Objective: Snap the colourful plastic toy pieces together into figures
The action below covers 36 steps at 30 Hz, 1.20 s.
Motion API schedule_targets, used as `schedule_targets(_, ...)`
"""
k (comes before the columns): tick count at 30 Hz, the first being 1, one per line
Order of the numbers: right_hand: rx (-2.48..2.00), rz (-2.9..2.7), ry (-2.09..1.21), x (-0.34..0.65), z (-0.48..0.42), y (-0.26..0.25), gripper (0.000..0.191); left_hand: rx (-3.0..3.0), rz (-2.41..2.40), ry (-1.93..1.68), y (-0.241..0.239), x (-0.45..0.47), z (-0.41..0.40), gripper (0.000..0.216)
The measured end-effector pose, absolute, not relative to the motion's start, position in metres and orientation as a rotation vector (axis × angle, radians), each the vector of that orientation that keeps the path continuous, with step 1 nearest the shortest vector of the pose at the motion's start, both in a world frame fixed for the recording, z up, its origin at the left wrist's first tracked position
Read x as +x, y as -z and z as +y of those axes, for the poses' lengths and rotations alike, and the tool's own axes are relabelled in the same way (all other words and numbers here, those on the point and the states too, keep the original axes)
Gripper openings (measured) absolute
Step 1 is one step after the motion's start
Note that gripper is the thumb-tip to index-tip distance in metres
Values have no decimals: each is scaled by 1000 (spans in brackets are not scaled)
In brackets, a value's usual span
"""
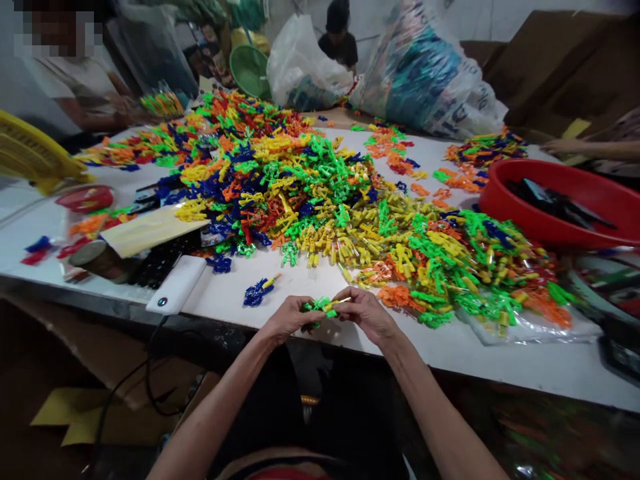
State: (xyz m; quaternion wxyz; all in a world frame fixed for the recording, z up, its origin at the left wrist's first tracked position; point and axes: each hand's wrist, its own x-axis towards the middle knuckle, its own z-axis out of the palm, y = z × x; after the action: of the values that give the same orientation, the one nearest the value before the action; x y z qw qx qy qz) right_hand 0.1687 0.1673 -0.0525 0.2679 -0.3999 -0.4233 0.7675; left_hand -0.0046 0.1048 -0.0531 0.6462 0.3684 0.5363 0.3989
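Close to the table's near edge, my left hand (289, 317) is closed on a green plastic toy figure (315, 307). Fingers of my right hand (369, 315) pinch a small yellow tube-like piece (331, 306) at the right end of the green figure. Both hands nearly meet there, and the fingers partly hide how the two pieces join. To the left of my hands lies a blue plastic figure (256, 293) with a yellow stick end. Beyond them spreads a large heap of similar green, yellow, orange, red and blue pieces (300, 193).
A white power bank (177, 285) with a cable lies left, beside a tin can (100, 260). At right stand a red basin (560, 200) and a clear plastic bag (530, 327). Big filled bags (425, 73) sit behind the heap. Other people are around the table.
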Motion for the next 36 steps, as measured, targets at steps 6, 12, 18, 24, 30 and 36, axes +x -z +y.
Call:
schedule_targets(6, -989, -1251, -2102, 183, 169, 50, 21, 862, 1058, -753, 47, -7, 112, 32)
schedule_targets(12, -1183, -1435, -1762, 178, 163, 52, 23, 976, 1217, -818, 62, 3, 113, 32)
schedule_targets(18, -1251, -1399, -1506, 202, 200, 44, 35, 1239, 1281, -827, 50, -9, 139, 38)
schedule_targets(24, -1559, -1431, -44, 273, 271, 7, 36, 1628, 2395, -670, 38, -62, 196, 34)
schedule_targets(30, -1589, -2248, -388, 186, 249, 37, 18, 1677, 2519, -209, 46, -76, 231, 34)
schedule_targets(36, -1817, -2465, -378, 126, 232, 58, 38, 1367, 2310, -666, 48, -66, 217, 37)
